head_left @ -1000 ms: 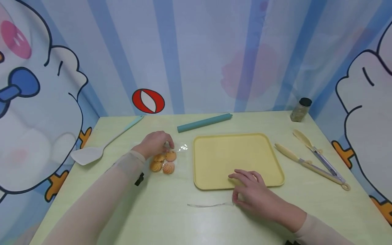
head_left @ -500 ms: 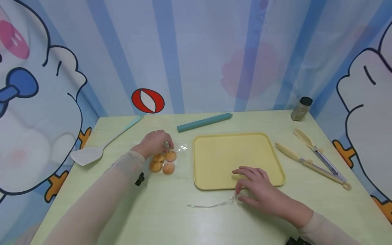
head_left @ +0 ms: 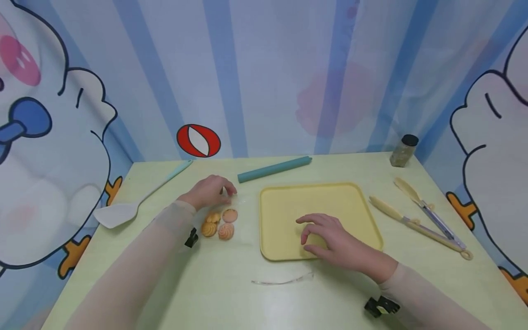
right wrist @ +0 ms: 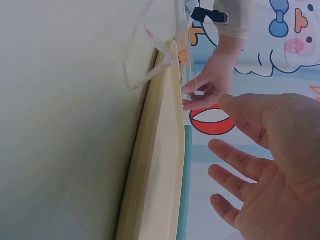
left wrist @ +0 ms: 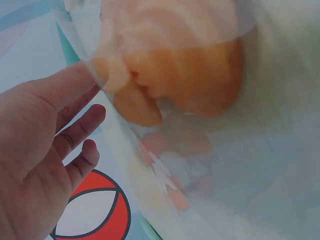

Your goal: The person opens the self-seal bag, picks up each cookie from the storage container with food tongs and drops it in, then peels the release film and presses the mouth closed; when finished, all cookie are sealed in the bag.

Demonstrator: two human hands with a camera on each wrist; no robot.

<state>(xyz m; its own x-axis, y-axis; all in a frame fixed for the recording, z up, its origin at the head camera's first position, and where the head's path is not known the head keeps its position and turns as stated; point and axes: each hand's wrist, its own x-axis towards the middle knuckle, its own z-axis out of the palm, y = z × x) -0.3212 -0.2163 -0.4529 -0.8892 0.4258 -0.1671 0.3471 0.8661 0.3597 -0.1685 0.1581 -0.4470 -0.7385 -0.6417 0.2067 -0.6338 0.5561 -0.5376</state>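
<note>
My left hand (head_left: pixel 209 191) is at the far edge of a clear plastic bag (left wrist: pixel 240 165), pinching its rim. Several golden and pinkish cookies (head_left: pixel 209 229) show through the plastic, large and blurred in the left wrist view. Over the near part of a yellow tray (head_left: pixel 288 220) hovers my right hand (head_left: pixel 336 243), its fingers spread and loosely bent, with nothing in its grasp. A thin clear plastic strip (head_left: pixel 282 281) lies on the table in front of the tray.
At the left lies a spatula (head_left: pixel 119 214) with a pale blade. A teal roll (head_left: pixel 274 168) is behind the tray. Beige-tipped tongs (head_left: pixel 433 233) lie to its right, and a black-lidded jar (head_left: pixel 403 151) stands at the back right corner.
My right hand has let go of the plastic strip and moved up and left over the tray. My left hand stays at the bag; the glare on the plastic has faded.
</note>
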